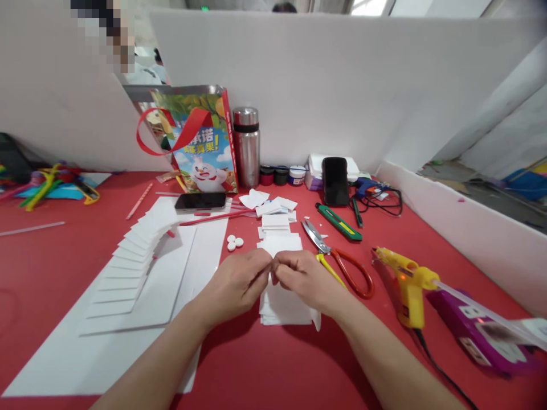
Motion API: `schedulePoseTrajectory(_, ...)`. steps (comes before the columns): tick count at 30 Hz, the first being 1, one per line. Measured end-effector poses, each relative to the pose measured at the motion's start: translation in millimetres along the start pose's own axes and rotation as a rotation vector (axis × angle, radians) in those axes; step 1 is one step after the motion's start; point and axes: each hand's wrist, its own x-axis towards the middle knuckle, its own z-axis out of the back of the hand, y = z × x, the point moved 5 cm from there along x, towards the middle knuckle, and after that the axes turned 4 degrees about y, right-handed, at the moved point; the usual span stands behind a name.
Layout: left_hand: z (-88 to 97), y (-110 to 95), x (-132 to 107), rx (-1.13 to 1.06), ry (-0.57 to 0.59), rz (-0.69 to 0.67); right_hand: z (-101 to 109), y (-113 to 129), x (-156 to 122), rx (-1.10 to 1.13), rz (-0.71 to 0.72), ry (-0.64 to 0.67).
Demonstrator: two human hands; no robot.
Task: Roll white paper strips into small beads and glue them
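My left hand [245, 279] and my right hand [301, 278] meet fingertip to fingertip, both with fingers pinched. Whatever is between them is too small or hidden to make out. Under them lies a stack of white paper pieces [284, 310] on the red table. Smaller cut white pieces [276, 222] lie just beyond. Left of these sit 3 small white discs [231, 246]. To my left, a curved stair of white steps [123, 267] stands on a white board [173, 290]. Scissors [318, 236] with red and yellow handles lie beside my right hand.
A yellow glue gun [404, 285] stands at right beside a purple device [478, 336]. A green utility knife [339, 222], a phone [200, 200], an upright phone [335, 181], paint jars [281, 175], a steel flask [247, 148] and a printed bag [200, 142] are farther back, before a white partition [342, 85].
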Motion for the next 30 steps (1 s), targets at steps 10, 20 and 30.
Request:
schedulePoseTrajectory(10, -25.6, 24.5, 1.1, -1.039, 0.149, 0.502, -4.4, 12.5, -8.9, -0.685, 0.214, -0.089)
schedulePoseTrajectory(20, -28.9, 23.6, -4.5, -1.491, 0.289, 0.603, -10.8, 19.4, -10.3, -0.959, 0.285, -0.032)
schedulePoseTrajectory(30, -25.5, 25.3, -3.7, -1.273, 0.304, 0.492, -14.2, 21.7, -14.8, -1.01, 0.27, -0.028)
